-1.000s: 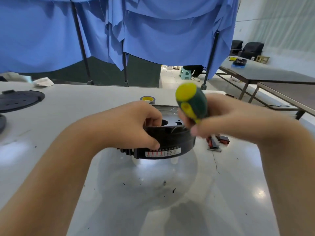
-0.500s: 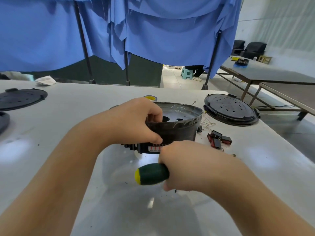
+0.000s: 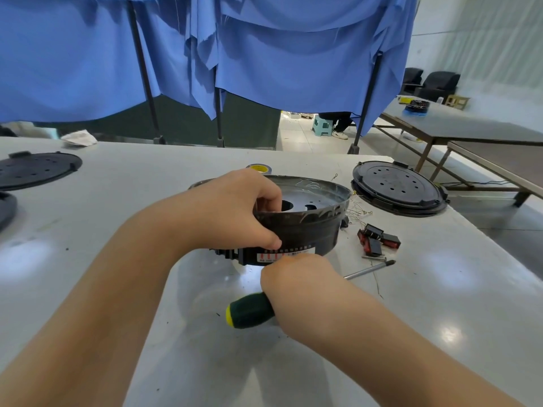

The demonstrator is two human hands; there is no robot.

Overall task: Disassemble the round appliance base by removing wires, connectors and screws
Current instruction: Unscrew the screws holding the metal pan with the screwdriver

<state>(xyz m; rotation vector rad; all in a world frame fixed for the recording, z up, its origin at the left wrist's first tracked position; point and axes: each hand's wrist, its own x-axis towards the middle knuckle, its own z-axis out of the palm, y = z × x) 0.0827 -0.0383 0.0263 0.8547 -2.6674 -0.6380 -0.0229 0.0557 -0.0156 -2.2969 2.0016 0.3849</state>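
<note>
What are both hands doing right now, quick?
Left hand: grips the rim of the round appliance base.
Right hand: holds the screwdriver low over the table.

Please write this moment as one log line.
left hand: grips black round appliance base | right hand: holds green-yellow-handled screwdriver over white table

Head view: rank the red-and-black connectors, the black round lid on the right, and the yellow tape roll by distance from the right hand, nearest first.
From the right hand:
1. Red-and-black connectors, just right of the base.
2. Yellow tape roll, behind the base, beyond the left hand.
3. Black round lid, far right.
</note>
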